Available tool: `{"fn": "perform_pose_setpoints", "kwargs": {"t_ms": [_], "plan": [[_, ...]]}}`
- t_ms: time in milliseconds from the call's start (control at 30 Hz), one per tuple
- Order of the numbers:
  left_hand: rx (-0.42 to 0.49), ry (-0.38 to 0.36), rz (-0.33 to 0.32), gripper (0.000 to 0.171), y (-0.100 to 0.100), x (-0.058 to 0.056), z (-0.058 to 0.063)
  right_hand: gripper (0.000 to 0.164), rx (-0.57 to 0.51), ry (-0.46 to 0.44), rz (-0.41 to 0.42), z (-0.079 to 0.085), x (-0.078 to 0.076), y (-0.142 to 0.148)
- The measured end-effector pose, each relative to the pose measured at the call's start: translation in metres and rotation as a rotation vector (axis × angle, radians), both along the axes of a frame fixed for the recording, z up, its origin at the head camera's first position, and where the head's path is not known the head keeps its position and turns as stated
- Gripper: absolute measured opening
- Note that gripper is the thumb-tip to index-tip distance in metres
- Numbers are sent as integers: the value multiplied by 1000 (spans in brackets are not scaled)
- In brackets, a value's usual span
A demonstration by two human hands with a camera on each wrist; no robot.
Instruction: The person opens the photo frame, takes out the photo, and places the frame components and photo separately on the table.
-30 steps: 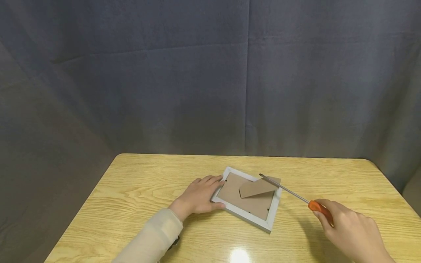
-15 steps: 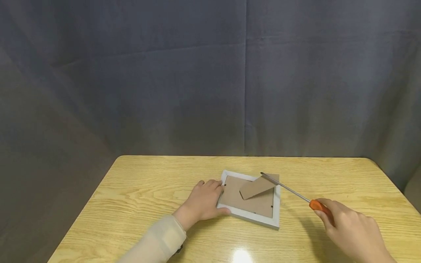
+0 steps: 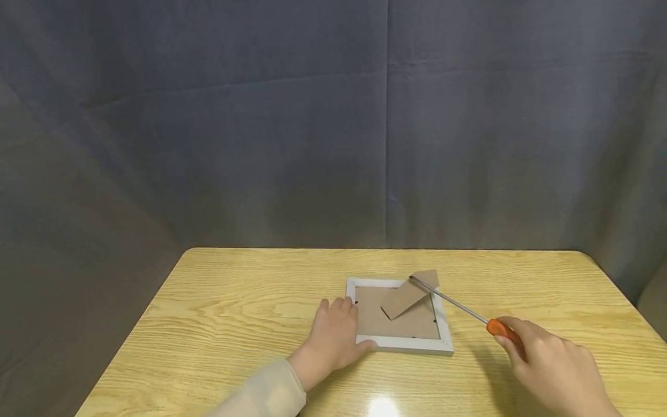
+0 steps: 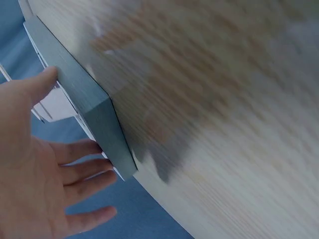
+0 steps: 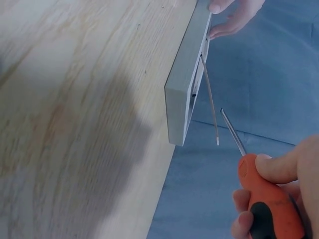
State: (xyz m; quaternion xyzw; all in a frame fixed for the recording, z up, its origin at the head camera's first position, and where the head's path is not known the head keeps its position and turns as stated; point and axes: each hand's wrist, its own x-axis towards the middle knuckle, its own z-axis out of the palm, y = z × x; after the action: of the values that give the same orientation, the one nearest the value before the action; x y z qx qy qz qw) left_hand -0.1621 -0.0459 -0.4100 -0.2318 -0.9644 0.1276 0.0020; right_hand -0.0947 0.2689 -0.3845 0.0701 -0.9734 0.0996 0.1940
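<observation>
A white picture frame [image 3: 399,348] lies back side up on the table, its brown backing board [image 3: 371,324] facing me. From the board a brown easel stand [image 3: 406,298] sticks up at a slant. My left hand [image 3: 333,336] rests at the frame's near left corner. In the left wrist view its thumb touches one side and its nearly straight fingers [image 4: 89,172] touch the adjoining side. My right hand [image 3: 557,365] grips the orange handle of a screwdriver [image 3: 497,328]. The shaft points over the stand; in the right wrist view the tip is apart from it.
The wood-grain table [image 3: 234,301] has rounded far corners. A dark grey curtain [image 3: 292,145] hangs behind it and along the left side.
The frame has turned counterclockwise under my left hand, so its near edge now runs almost level. My left hand has moved right and nearer. The screwdriver has barely moved.
</observation>
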Motion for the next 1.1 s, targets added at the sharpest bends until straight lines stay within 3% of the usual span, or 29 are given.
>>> {"fn": "perform_pose_setpoints", "kwargs": {"t_ms": [400, 933, 1100], "plan": [[-56, 98, -4, 91, 4, 10, -3, 24, -16, 67, 26, 2, 4, -5], [162, 18, -22, 81, -20, 1, -7, 29, 1, 21, 27, -4, -6, -12], [214, -14, -18, 83, -30, -1, -10, 27, 8, 50, 61, -7, -12, -17]]}}
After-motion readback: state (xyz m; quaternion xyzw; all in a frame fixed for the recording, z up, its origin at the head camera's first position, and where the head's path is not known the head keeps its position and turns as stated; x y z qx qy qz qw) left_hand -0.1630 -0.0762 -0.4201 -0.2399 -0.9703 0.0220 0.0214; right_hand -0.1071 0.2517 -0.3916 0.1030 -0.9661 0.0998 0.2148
